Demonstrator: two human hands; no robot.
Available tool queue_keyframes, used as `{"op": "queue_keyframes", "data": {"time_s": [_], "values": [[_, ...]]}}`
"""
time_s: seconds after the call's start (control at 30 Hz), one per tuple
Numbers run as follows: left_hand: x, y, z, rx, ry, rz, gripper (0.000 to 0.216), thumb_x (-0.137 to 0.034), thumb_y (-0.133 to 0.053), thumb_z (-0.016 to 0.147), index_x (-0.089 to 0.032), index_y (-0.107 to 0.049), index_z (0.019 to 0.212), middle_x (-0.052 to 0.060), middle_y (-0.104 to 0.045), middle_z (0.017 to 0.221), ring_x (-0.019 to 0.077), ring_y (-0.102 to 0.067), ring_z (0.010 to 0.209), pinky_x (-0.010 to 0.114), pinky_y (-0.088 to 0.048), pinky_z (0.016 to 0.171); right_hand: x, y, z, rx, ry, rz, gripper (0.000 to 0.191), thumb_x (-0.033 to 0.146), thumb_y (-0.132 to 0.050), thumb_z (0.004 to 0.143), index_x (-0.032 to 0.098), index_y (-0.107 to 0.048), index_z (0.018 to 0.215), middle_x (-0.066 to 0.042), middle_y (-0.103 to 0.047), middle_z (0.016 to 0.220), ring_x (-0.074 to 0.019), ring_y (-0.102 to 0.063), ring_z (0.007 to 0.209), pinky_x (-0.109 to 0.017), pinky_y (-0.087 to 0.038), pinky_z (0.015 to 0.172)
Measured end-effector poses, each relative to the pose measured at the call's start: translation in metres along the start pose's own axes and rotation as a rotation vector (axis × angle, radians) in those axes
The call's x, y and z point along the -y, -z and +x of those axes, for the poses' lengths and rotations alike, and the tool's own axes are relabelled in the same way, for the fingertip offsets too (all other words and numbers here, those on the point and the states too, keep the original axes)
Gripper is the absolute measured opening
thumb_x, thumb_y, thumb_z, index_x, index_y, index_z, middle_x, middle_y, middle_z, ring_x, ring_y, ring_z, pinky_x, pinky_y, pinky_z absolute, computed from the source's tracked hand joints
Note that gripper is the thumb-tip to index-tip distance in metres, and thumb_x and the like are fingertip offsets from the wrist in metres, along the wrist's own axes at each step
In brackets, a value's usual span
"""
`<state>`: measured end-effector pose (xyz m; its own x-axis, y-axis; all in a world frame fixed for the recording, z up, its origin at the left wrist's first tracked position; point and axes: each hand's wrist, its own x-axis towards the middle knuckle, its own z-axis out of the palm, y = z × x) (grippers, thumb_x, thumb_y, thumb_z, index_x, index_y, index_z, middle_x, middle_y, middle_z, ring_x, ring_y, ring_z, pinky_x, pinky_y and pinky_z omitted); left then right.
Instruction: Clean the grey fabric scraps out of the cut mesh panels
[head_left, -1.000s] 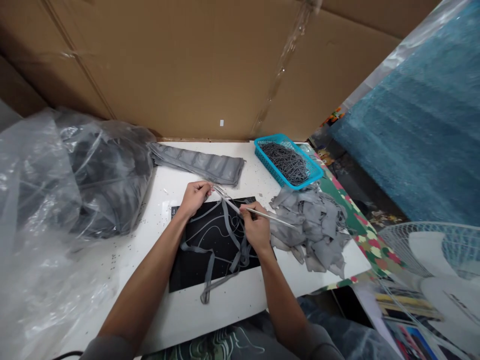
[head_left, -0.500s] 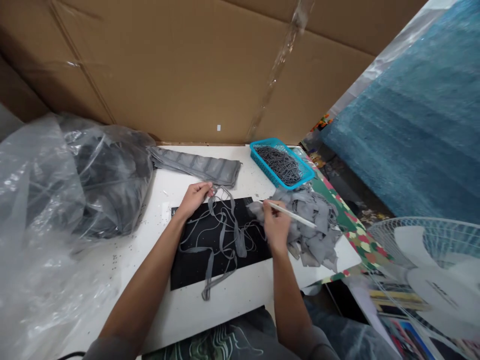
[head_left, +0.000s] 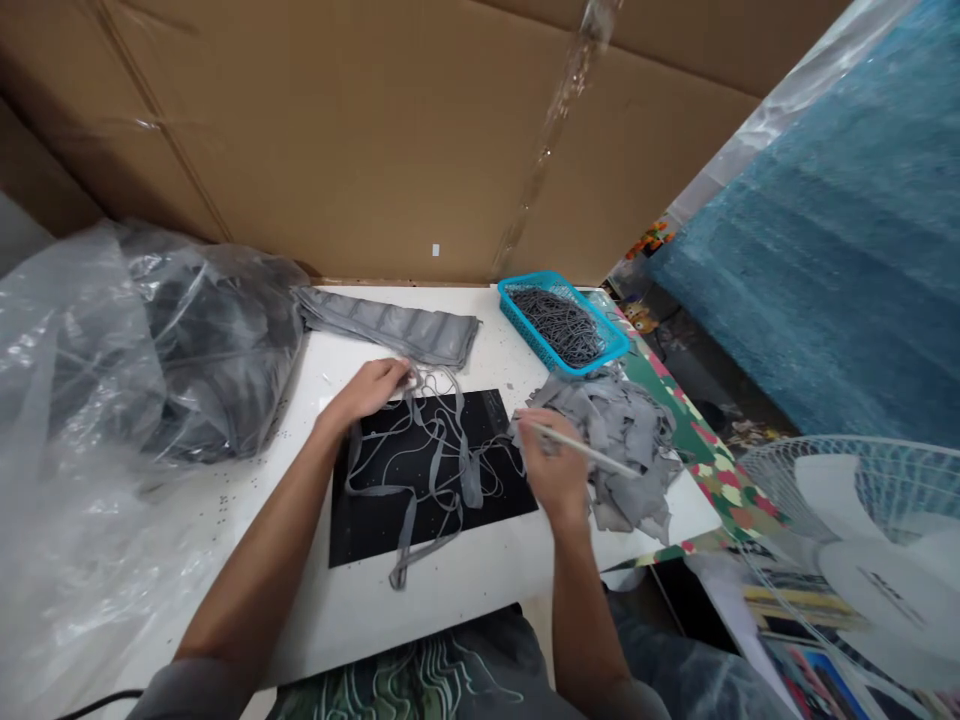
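At center frame, gray fabric strips [head_left: 471, 482] tangled over black mat [head_left: 355, 538] on white tabletop [head_left: 480, 575]; left hand [head_left: 375, 388] pinching their upper end. Right of center, right hand [head_left: 556, 475] gripping slim pale tool [head_left: 604, 459], beside gray scraps [head_left: 634, 425] below blue basket [head_left: 527, 333].

No words or numbers can be read. Dark lettering [head_left: 889, 592] on a white fan [head_left: 829, 500] is too blurred; a small white rectangle [head_left: 436, 250] on brown cardboard [head_left: 315, 140] is too tiny to decipher.
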<state>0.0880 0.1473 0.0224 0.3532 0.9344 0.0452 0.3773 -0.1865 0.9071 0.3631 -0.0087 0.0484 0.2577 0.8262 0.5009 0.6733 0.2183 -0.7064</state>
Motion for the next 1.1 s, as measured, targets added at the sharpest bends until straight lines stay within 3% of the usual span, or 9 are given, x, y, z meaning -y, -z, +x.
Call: {"op": "queue_keyframes", "data": {"time_s": [0.1, 0.2, 0.3, 0.4, 0.5, 0.6, 1.1], "values": [[-0.005, 0.025, -0.029, -0.146, -0.023, 0.16, 0.038, -0.054, -0.06, 0.089, -0.02, -0.075, 0.096, 0.01, -0.073, 0.101, 0.0273, -0.065, 0.096, 0.036, -0.052, 0.088, 0.019, -0.026, -0.01, 0.327, 0.108, 0.156, 0.013, 0.033, -0.065, 0.097, 0.028, -0.074, 0.09, -0.006, -0.08, 0.097, -0.026, -0.074, 0.095, -0.046, -0.056, 0.092], [-0.002, 0.036, -0.083, -0.239, -0.002, 0.265, 0.044, -0.05, -0.053, 0.096, -0.02, -0.07, 0.123, 0.011, -0.071, 0.116, 0.0266, -0.067, 0.095, 0.041, -0.055, 0.09, 0.037, -0.043, -0.008, 0.489, 0.103, 0.292, 0.01, 0.032, -0.066, 0.097, 0.028, -0.076, 0.098, -0.005, -0.08, 0.101, -0.0243, -0.074, 0.095, -0.042, -0.056, 0.089], [0.005, 0.025, -0.137, -0.252, -0.004, 0.323, 0.036, -0.046, -0.051, 0.099, -0.023, -0.073, 0.117, 0.01, -0.07, 0.121, 0.0281, -0.069, 0.107, 0.046, -0.055, 0.101, 0.051, -0.067, 0.005, 0.609, 0.054, 0.437, 0.011, 0.035, -0.068, 0.097, 0.029, -0.077, 0.096, -0.004, -0.079, 0.103, -0.0227, -0.074, 0.098, -0.038, -0.057, 0.089], [0.014, 0.006, -0.169, -0.257, -0.034, 0.36, 0.031, -0.039, -0.052, 0.1, -0.027, -0.074, 0.119, 0.009, -0.069, 0.134, 0.0301, -0.063, 0.127, 0.052, -0.049, 0.114, 0.057, -0.103, 0.015, 0.733, 0.021, 0.507, 0.016, 0.036, -0.066, 0.097, 0.027, -0.076, 0.088, -0.002, -0.079, 0.098, -0.0211, -0.074, 0.096, -0.035, -0.056, 0.091], [0.023, -0.007, -0.176, -0.267, -0.146, 0.47, 0.04, -0.025, -0.05, 0.1, -0.027, -0.068, 0.136, 0.011, -0.064, 0.145, 0.0327, -0.057, 0.138, 0.059, -0.048, 0.115, 0.052, -0.137, 0.015, 0.795, 0.025, 0.474, 0.017, 0.034, -0.064, 0.097, 0.025, -0.076, 0.088, -0.001, -0.079, 0.095, -0.0203, -0.074, 0.094, -0.033, -0.054, 0.091], [0.031, -0.011, -0.174, -0.256, -0.202, 0.532, 0.046, -0.017, -0.048, 0.098, -0.023, -0.066, 0.139, 0.014, -0.063, 0.146, 0.0355, -0.055, 0.14, 0.064, -0.049, 0.113, 0.044, -0.155, 0.008, 0.812, 0.073, 0.41, 0.017, 0.035, -0.065, 0.097, 0.026, -0.076, 0.088, -0.001, -0.08, 0.095, -0.0206, -0.073, 0.094, -0.034, -0.051, 0.093], [0.023, -0.02, -0.173, -0.262, -0.137, 0.628, 0.047, -0.014, -0.044, 0.099, -0.018, -0.061, 0.142, 0.015, -0.06, 0.149, 0.0335, -0.053, 0.141, 0.058, -0.046, 0.117, 0.04, -0.161, -0.002, 0.753, 0.236, 0.22, 0.014, 0.033, -0.068, 0.099, 0.028, -0.076, 0.089, 0.002, -0.082, 0.098, -0.0204, -0.073, 0.096, -0.036, -0.044, 0.095]]}}
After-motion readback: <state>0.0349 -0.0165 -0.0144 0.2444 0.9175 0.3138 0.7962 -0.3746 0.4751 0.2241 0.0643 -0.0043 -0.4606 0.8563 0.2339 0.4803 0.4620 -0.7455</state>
